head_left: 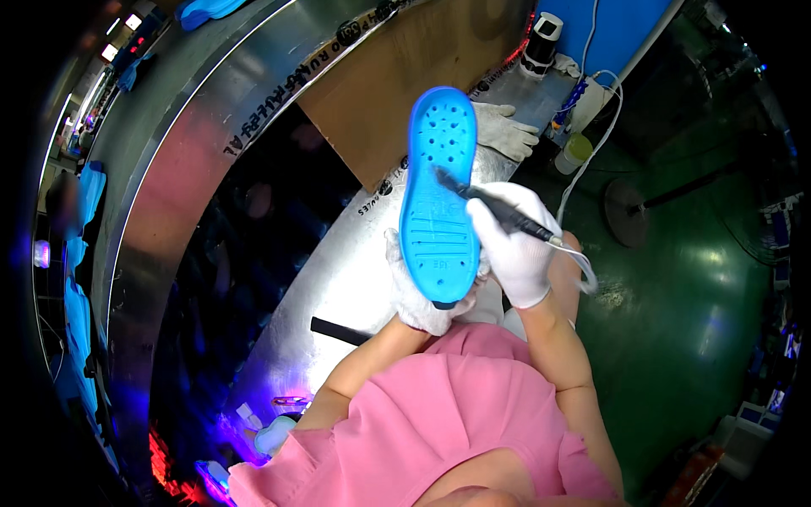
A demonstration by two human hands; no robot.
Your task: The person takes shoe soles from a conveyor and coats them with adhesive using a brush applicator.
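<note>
A bright blue shoe sole [438, 215], its patterned face with small holes and raised ribs turned up, stands lengthwise before me. My left hand [416, 302], in a white glove, is closed round its lower end from beneath; most of those fingers are hidden behind it. In my white-gloved right hand [517, 247] a black pen-shaped tool [514, 218] with a white cord is pinched. The tool's dark, slightly blurred tip lies over the middle of the sole; whether it touches, I cannot tell.
A metal bench [329, 266] bears a black strip [339, 330] and a spare white glove [504, 131]. Beyond stand a black-and-white cylinder [541, 44] and a yellow-topped tub [574, 153]. At left, a conveyor [160, 144] carries blue pieces [78, 313]. A round stand base [625, 212] sits right.
</note>
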